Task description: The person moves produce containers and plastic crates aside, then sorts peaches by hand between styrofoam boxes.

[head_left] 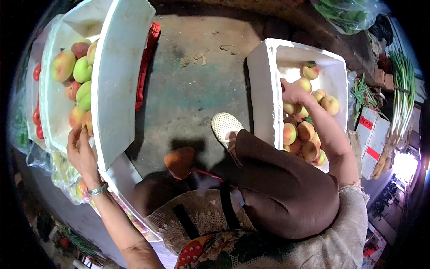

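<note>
My left hand is at the near end of a white foam box on the left. Its fingers are stretched out, their tips by an orange-red peach. Several red and green peaches lie in that box. On the right, my right hand reaches into a second white foam box, close to its left wall. Peaches lie around and below this hand, among them a yellow one and a reddish one. The fingertips of my right hand are hidden, and I cannot make out what they hold.
A red crate shows beside the left box. Red tomatoes sit at the far left. Scallions and a grey carton stand at right. My shoe rests on the concrete floor between the boxes.
</note>
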Demonstrator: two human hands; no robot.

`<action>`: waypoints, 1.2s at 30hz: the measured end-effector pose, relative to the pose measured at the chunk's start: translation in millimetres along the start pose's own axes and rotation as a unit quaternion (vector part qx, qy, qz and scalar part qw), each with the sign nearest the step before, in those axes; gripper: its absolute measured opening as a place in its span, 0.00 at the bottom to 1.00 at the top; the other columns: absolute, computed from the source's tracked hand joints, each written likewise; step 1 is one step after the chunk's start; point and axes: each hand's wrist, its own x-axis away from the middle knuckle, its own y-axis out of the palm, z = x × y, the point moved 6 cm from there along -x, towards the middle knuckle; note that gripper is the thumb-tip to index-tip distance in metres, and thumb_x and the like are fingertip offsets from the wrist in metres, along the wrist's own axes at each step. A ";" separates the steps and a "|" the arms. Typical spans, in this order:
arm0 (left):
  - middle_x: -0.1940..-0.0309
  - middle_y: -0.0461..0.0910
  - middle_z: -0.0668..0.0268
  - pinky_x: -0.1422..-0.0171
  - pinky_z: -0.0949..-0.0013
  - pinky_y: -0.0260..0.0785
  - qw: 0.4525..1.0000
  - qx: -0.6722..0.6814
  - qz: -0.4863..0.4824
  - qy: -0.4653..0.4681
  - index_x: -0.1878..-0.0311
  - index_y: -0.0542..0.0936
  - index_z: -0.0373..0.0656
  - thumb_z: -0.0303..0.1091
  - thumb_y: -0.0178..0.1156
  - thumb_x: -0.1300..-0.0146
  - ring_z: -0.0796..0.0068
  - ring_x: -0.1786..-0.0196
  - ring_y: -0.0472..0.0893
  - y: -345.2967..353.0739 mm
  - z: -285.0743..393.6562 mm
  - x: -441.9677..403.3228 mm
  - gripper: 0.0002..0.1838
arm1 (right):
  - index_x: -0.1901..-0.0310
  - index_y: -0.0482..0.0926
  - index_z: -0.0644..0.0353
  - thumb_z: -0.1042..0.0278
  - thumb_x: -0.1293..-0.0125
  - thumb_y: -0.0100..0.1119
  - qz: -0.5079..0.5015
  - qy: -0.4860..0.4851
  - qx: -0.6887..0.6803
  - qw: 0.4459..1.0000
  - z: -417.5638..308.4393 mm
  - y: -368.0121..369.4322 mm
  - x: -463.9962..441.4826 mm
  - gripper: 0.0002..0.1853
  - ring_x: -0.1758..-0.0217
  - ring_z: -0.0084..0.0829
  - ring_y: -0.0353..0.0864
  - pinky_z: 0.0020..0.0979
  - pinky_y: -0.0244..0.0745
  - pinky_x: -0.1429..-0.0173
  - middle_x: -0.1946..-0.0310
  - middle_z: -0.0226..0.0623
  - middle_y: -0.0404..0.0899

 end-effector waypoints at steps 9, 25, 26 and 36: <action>0.57 0.84 0.54 0.42 0.59 0.71 0.984 -0.170 0.043 0.037 0.50 0.84 0.46 0.44 0.60 0.39 0.57 0.50 0.81 -2.8 12.5 6.3 0.18 | 0.28 0.61 0.63 0.57 0.40 0.66 -0.006 -0.166 -0.328 0.930 -5.3 18.1 25.9 0.40 0.41 0.34 0.77 0.34 0.69 0.33 0.44 0.44 0.78; 0.66 0.82 0.53 0.49 0.56 0.73 0.970 -0.223 0.089 0.047 0.56 0.85 0.48 0.40 0.59 0.41 0.53 0.55 0.80 -1.6 43.6 18.0 0.13 | 0.42 0.72 0.59 0.32 0.37 0.56 -0.207 -0.365 -0.605 0.676 -328.9 -141.6 154.5 0.36 0.58 0.40 0.83 0.36 0.78 0.56 0.58 0.44 0.82; 0.65 0.82 0.53 0.48 0.56 0.73 0.969 -0.225 0.092 0.044 0.56 0.85 0.47 0.40 0.59 0.41 0.53 0.55 0.80 -1.8 44.0 18.3 0.14 | 0.42 0.73 0.60 0.38 0.35 0.58 -0.246 -0.392 -0.570 0.679 -359.1 -150.8 152.6 0.32 0.55 0.38 0.83 0.34 0.78 0.52 0.55 0.43 0.82; 0.64 0.84 0.57 0.47 0.57 0.71 0.972 -0.213 0.083 0.047 0.55 0.84 0.44 0.36 0.58 0.40 0.56 0.52 0.78 -0.3 47.5 17.6 0.13 | 0.39 0.71 0.62 0.59 0.32 0.60 -0.283 -0.467 -0.371 0.751 -523.5 -161.0 122.2 0.24 0.52 0.36 0.83 0.37 0.83 0.49 0.50 0.44 0.80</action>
